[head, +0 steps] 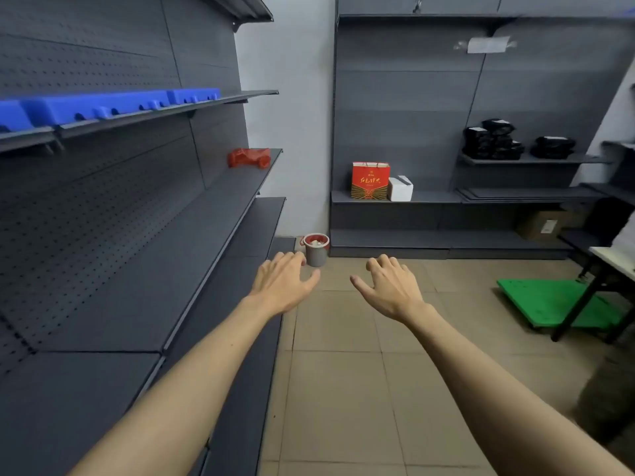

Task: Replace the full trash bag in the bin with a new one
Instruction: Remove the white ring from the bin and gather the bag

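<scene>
Both bare arms reach forward, the left hand (283, 285) and right hand (390, 290) palm-down with fingers loosely spread and holding nothing, while the grey bin (316, 251), lined with a red bag (313, 239), stands on the floor in the far corner.

Tiled floor (343, 389) bearing a grey bin (316, 256) lined with a red bag (314, 240) in the corner, and a green platform cart (549, 304) at right. Left shelving (206, 235) carries blue trays (103, 106) above a crumpled red bag (249, 157); rear shelf (429, 197) holds a red gift bag (370, 181) beside a white box (400, 188).
</scene>
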A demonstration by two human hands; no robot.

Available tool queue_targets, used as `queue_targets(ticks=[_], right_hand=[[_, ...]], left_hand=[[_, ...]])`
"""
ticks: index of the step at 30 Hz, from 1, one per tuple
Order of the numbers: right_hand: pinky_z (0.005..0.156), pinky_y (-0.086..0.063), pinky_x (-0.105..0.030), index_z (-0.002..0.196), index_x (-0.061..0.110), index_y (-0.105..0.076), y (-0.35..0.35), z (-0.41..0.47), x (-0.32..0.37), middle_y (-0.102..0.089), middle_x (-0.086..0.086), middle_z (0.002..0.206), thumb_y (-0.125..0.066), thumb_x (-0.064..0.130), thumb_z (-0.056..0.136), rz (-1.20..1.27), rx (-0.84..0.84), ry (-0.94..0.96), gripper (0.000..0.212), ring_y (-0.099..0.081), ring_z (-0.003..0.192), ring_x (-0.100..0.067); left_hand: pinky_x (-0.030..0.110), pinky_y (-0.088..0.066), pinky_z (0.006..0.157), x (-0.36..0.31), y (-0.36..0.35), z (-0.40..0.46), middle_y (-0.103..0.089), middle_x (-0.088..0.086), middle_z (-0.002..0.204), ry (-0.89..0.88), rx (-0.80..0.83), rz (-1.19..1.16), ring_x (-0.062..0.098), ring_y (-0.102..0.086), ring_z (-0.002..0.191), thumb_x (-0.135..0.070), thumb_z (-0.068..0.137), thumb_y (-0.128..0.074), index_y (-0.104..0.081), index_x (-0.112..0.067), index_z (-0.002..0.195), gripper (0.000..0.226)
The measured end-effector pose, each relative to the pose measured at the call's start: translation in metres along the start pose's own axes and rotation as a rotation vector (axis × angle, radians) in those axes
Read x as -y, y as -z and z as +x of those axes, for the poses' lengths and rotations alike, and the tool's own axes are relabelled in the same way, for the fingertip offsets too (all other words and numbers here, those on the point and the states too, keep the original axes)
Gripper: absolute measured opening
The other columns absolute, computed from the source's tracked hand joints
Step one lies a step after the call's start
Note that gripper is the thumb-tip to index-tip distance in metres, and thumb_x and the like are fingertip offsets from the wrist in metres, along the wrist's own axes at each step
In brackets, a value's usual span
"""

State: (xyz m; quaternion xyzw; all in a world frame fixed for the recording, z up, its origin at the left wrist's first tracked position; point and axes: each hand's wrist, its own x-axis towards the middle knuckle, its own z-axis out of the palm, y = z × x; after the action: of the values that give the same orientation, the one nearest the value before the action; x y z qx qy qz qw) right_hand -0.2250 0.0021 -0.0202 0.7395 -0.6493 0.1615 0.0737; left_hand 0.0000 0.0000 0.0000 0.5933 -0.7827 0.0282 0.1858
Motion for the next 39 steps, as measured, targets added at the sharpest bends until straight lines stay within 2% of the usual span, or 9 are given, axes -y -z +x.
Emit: queue_targets(ticks=[5,11,20,26,39], right_hand=[[0.083,-0.045,-0.038,0.105,0.012,-0.058,-0.022,0.069,-0.04,-0.059,-0.007,0.105,-0.036,0.06,0.093,0.013,0.023,-0.011,0.054,-0.054,0.099,-0.026],[0.085,-0.048,-0.039,0.109,0.012,-0.058,-0.043,0.156,-0.082,-0.061,-0.009,0.11,-0.035,0.058,0.094,0.032,0.045,0.023,0.054,-0.056,0.1,-0.026],[0.087,-0.045,-0.041,0.11,0.01,-0.057,-0.086,0.267,-0.111,-0.061,-0.011,0.112,-0.036,0.057,0.095,0.033,0.081,0.038,0.054,-0.055,0.105,-0.029],[0.085,-0.045,-0.041,0.108,0.01,-0.055,-0.119,0.355,-0.121,-0.061,-0.01,0.109,-0.035,0.056,0.095,0.021,0.091,0.025,0.052,-0.055,0.101,-0.029],[0.084,-0.046,-0.039,0.102,0.012,-0.055,-0.21,0.602,-0.123,-0.059,-0.008,0.103,-0.033,0.059,0.095,0.036,0.088,0.002,0.053,-0.054,0.095,-0.026]], left_hand=[[0.038,-0.042,0.087,-0.004,-0.018,0.071,-0.063,0.002,0.105,0.052,0.046,0.035,0.023,-0.058,0.099,-0.055,0.096,-0.037,-0.054,-0.017,0.119,0.047],[0.04,-0.049,0.082,0.004,-0.046,0.161,-0.065,-0.002,0.094,0.088,0.052,0.055,0.022,-0.062,0.09,-0.058,0.094,-0.034,-0.054,-0.018,0.113,0.048],[0.04,-0.049,0.081,0.027,-0.097,0.273,-0.067,0.0,0.097,0.099,0.102,0.08,0.023,-0.064,0.092,-0.058,0.094,-0.034,-0.054,-0.018,0.114,0.049],[0.041,-0.049,0.082,0.065,-0.127,0.364,-0.068,0.001,0.1,0.1,0.104,0.077,0.023,-0.064,0.093,-0.058,0.095,-0.033,-0.054,-0.018,0.114,0.049],[0.041,-0.048,0.086,0.174,-0.192,0.597,-0.065,0.005,0.112,0.098,0.088,0.091,0.025,-0.06,0.101,-0.059,0.094,-0.035,-0.061,-0.014,0.109,0.054]])
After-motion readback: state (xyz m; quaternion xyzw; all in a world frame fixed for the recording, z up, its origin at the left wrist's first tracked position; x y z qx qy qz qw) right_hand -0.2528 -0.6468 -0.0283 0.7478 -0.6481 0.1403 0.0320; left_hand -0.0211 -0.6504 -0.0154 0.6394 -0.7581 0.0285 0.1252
